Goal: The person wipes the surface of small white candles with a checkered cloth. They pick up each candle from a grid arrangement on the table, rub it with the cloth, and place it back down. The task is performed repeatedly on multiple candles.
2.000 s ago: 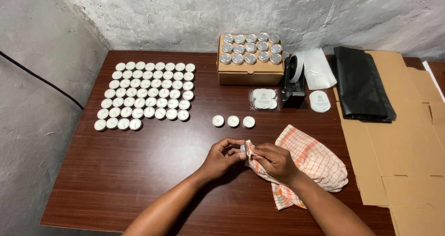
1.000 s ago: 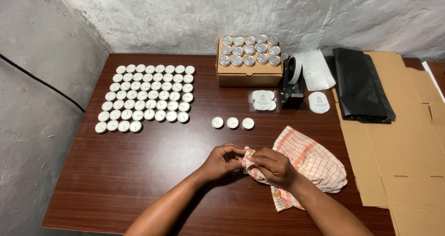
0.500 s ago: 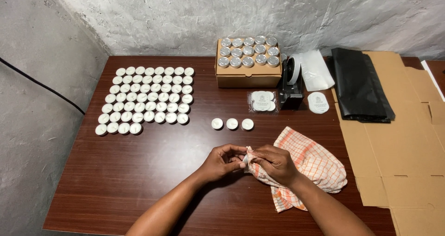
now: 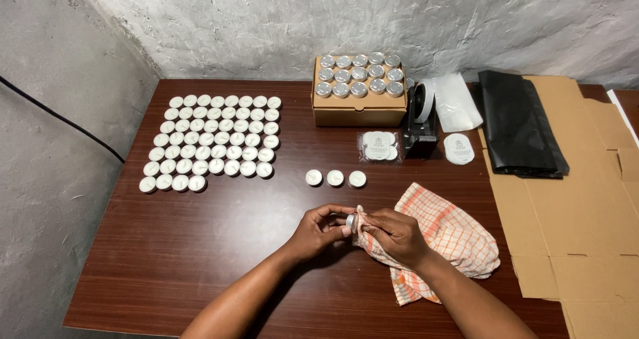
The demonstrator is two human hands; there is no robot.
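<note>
Little has shifted since the earlier frames: a small silver tin [image 4: 350, 220] is still pinched in the closed fingers of the left hand [image 4: 319, 231], just left of the right hand [image 4: 394, 236], which is clenched on the orange checked cloth [image 4: 447, 240] pressed against it.

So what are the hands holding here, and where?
Left hand pinches a small silver tealight cup by its rim; right hand grips an orange-checked cloth bunched against it.
</note>
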